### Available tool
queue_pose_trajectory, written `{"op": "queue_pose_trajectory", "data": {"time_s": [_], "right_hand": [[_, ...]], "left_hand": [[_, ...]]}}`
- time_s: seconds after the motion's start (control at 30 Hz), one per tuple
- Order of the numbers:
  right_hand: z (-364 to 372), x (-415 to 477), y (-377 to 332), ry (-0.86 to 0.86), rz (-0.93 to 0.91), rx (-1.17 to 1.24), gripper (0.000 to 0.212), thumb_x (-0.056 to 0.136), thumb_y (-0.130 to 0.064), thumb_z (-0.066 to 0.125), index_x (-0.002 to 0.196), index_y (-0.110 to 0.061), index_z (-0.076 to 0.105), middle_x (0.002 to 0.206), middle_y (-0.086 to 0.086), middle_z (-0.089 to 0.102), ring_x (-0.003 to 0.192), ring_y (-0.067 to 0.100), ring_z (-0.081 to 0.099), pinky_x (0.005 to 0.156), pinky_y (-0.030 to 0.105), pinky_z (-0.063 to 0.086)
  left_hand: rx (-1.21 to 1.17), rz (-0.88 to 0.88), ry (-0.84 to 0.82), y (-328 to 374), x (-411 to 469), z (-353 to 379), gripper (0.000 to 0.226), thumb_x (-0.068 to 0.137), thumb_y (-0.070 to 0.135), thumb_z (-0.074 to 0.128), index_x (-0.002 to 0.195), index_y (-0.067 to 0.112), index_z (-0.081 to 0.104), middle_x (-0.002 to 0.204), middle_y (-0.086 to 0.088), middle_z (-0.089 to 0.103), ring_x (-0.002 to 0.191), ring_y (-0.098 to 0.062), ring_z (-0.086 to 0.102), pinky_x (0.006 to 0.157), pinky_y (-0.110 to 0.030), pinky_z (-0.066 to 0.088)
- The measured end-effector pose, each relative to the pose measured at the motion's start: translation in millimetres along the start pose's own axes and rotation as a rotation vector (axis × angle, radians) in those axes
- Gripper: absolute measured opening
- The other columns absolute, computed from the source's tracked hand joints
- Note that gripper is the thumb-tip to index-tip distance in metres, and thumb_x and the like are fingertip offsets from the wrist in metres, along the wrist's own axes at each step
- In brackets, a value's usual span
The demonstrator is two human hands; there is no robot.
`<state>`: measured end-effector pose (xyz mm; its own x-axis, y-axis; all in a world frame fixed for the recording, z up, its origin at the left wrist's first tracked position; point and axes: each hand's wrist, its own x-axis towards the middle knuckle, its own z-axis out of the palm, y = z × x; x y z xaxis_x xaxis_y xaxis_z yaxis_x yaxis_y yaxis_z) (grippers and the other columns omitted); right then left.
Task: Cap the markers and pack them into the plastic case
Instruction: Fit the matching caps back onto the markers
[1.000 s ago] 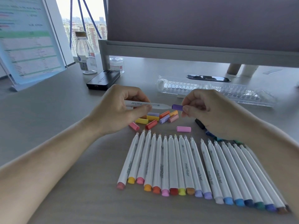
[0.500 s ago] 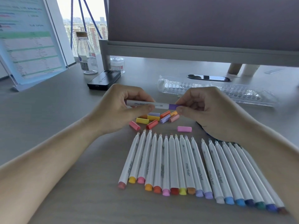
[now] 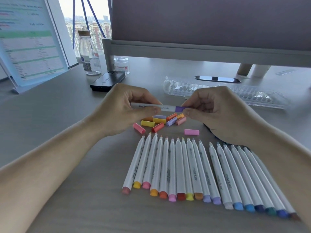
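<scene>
My left hand (image 3: 121,110) grips a white marker (image 3: 165,107) held level above the desk. A purple cap (image 3: 180,108) sits on that marker's right end, pinched by my right hand (image 3: 218,113). Below the hands lie several loose coloured caps (image 3: 159,121) and one pink cap (image 3: 191,132) apart from them. Nearer to me, a row of several uncapped white markers (image 3: 193,169) lies side by side with tips pointing away. The clear plastic case (image 3: 249,95) lies open behind my right hand.
A black box (image 3: 107,81), a glass bottle (image 3: 89,58) and a small jar (image 3: 122,65) stand at the back left. A document stand (image 3: 30,44) is at far left. A monitor riser (image 3: 202,54) spans the back, with a dark phone (image 3: 217,79) under it.
The purple cap, held just off the marker's tip a second ago, now sits pushed onto the tip. Both hands have stayed close together above the loose caps.
</scene>
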<state>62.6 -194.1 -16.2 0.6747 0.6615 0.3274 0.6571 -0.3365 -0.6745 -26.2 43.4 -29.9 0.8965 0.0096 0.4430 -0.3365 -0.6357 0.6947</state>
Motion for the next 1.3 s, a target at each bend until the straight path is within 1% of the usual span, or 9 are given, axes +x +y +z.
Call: {"op": "queue_pose_trajectory", "data": {"time_s": [0.4, 0.57, 0.73, 0.8, 0.87, 0.93, 1.03, 1.13, 1.3], "right_hand": [[2, 2, 3, -0.017, 0.011, 0.009, 0.006, 0.092, -0.014, 0.074, 0.090, -0.020, 0.075, 0.084, -0.006, 0.078, 0.078, 0.013, 0.074, 0.085, 0.050, 0.058], [0, 0, 1, -0.018, 0.002, 0.016, 0.005, 0.093, -0.013, 0.073, 0.092, -0.018, 0.075, 0.083, -0.007, 0.078, 0.077, 0.009, 0.073, 0.085, 0.043, 0.059], [7, 0, -7, -0.025, -0.054, 0.065, 0.007, 0.094, -0.012, 0.071, 0.095, -0.017, 0.074, 0.086, -0.003, 0.077, 0.075, 0.007, 0.073, 0.077, 0.032, 0.060], [9, -1, -10, -0.016, -0.061, 0.076, 0.010, 0.095, -0.012, 0.069, 0.100, -0.020, 0.074, 0.091, -0.002, 0.077, 0.074, 0.004, 0.072, 0.074, 0.024, 0.059], [9, -1, -8, 0.025, -0.052, 0.027, 0.017, 0.096, -0.018, 0.069, 0.111, -0.025, 0.073, 0.095, -0.008, 0.077, 0.087, 0.004, 0.072, 0.088, 0.032, 0.058], [6, 0, -4, 0.076, -0.019, -0.029, 0.022, 0.096, -0.025, 0.068, 0.117, -0.030, 0.071, 0.095, -0.012, 0.075, 0.092, 0.004, 0.070, 0.094, 0.037, 0.055], [5, 0, -1, 0.125, 0.020, -0.073, 0.018, 0.094, -0.029, 0.068, 0.112, -0.032, 0.073, 0.091, -0.013, 0.074, 0.088, 0.002, 0.069, 0.092, 0.035, 0.055], [6, 0, -3, 0.118, 0.034, -0.128, 0.015, 0.093, -0.033, 0.068, 0.105, -0.031, 0.075, 0.093, -0.015, 0.073, 0.088, -0.001, 0.067, 0.088, 0.028, 0.055], [8, -1, -2, 0.087, 0.051, -0.166, 0.010, 0.092, -0.037, 0.069, 0.100, -0.034, 0.075, 0.090, -0.016, 0.074, 0.085, -0.005, 0.066, 0.082, 0.021, 0.052]], "left_hand": [[-0.002, -0.001, -0.013, 0, -1, 0, 0.011, 0.087, 0.013, 0.078, 0.097, 0.016, 0.081, 0.088, 0.008, 0.079, 0.082, -0.008, 0.072, 0.073, -0.015, 0.055], [0.020, 0.000, -0.025, 4, -1, -2, 0.011, 0.086, 0.019, 0.078, 0.097, 0.018, 0.081, 0.088, 0.013, 0.078, 0.083, -0.007, 0.072, 0.072, -0.013, 0.053], [0.394, 0.119, -0.085, 19, -5, -15, 0.015, 0.083, 0.045, 0.076, 0.090, 0.032, 0.078, 0.083, 0.022, 0.074, 0.087, -0.004, 0.066, 0.078, -0.020, 0.047], [0.501, 0.157, -0.097, 31, -7, -21, 0.019, 0.080, 0.052, 0.073, 0.085, 0.034, 0.077, 0.079, 0.023, 0.071, 0.084, 0.002, 0.062, 0.073, -0.013, 0.040], [0.530, 0.091, -0.091, 40, -9, -28, 0.023, 0.077, 0.057, 0.073, 0.076, 0.033, 0.075, 0.069, 0.019, 0.068, 0.073, 0.003, 0.060, 0.063, -0.006, 0.034], [0.572, -0.088, -0.132, 42, -11, -37, 0.032, 0.076, 0.062, 0.071, 0.069, 0.030, 0.074, 0.061, 0.012, 0.067, 0.060, -0.005, 0.061, 0.057, -0.017, 0.041], [0.729, -0.375, -0.238, 40, -15, -46, 0.034, 0.076, 0.059, 0.068, 0.066, 0.027, 0.075, 0.059, 0.005, 0.070, 0.061, -0.015, 0.065, 0.059, -0.030, 0.050], [0.782, -0.471, -0.255, 44, -18, -49, 0.028, 0.077, 0.053, 0.071, 0.059, 0.032, 0.076, 0.059, 0.006, 0.070, 0.067, -0.018, 0.065, 0.068, -0.038, 0.057], [0.754, -0.605, -0.451, 54, -24, -48, 0.036, 0.086, 0.045, 0.068, 0.057, 0.026, 0.077, 0.057, 0.009, 0.071, 0.042, -0.004, 0.051, 0.059, -0.027, 0.050]]}}
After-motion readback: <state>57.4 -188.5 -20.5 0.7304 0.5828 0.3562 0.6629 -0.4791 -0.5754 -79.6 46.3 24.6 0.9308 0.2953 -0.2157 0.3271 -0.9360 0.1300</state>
